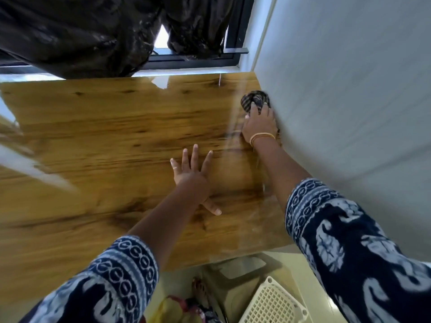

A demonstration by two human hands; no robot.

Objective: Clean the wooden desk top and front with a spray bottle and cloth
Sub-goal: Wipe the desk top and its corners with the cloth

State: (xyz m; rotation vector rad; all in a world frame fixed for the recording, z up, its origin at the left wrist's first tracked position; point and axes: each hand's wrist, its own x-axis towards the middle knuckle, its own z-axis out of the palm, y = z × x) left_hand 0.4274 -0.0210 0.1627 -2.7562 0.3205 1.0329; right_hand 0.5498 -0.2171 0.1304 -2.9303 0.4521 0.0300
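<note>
The patterned sleeves (349, 241) are closest. The left hand (190, 176) lies flat and wide on the wooden bench (105, 141). At 2 o'clock, the right hand (260, 123) squeezes the striped cloth (254, 99) by the wall (349, 89). The top shines; the front looks undone. No spray bottle shows.

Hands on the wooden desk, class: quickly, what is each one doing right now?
Left hand: open, fingers spread, palm flat on the glossy wooden desk top, holding nothing.
Right hand: closed on the dark striped cloth, beside the pale wall.
</note>
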